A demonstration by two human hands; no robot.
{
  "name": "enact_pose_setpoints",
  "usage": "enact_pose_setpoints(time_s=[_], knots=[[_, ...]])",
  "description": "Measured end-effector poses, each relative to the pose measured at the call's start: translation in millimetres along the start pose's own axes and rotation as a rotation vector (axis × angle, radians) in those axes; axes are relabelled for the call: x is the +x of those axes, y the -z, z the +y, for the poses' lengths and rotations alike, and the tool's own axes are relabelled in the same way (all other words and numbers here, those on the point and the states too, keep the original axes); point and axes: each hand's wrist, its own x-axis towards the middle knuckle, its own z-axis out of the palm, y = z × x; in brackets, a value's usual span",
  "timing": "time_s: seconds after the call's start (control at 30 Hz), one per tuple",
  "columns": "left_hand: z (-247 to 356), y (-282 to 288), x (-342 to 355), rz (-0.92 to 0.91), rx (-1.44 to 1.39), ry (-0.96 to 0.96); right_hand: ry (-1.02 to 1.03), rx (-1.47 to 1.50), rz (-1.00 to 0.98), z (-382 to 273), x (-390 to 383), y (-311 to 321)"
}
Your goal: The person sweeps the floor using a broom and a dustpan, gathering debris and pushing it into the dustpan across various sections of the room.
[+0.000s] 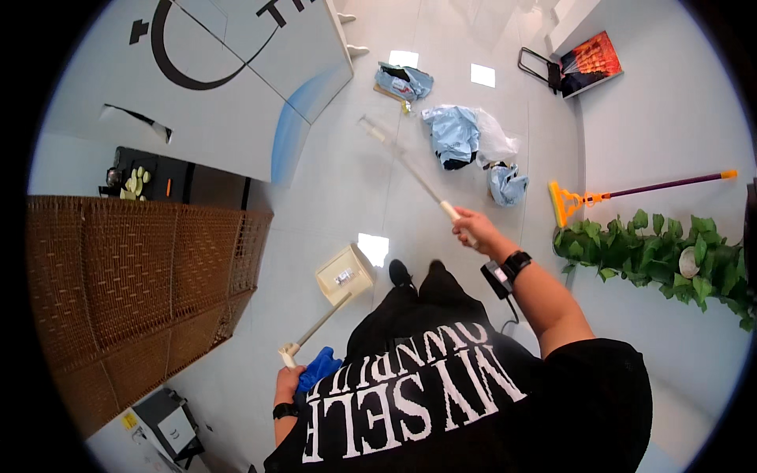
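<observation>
My right hand [473, 230] grips the pale handle of a long stick tool [410, 165], which reaches forward over the floor; its far end is blurred and hard to make out. Near the lower left, my left hand [288, 380] holds the upright handle of a cream dustpan [335, 260], whose tray is low beside my feet with a small pale piece inside. A crumpled blue bag or cloth [317, 364] is bunched at my left hand. Light-blue and white plastic bags [453, 134] lie ahead, with another bundle [402, 81] farther off and a smaller one [507, 185] nearer.
A white counter [221, 126] and woven brown screen [142, 276] line the left. At right, an orange sponge mop [631, 189] leans by artificial leaves [654, 260]; a picture board [591, 63] stands beyond. A boxy appliance [162, 418] is at lower left.
</observation>
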Motion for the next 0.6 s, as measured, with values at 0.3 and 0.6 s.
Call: enact_pose_setpoints(time_s=[0.3,0.6], knots=[[70,5,13,-0.049,-0.056,0.003,-0.487,0.389,-0.511,2,113,-75],[108,-2,106,0.057,0.150,-0.147,-0.419,0.222,-0.511,-198,228,-10]])
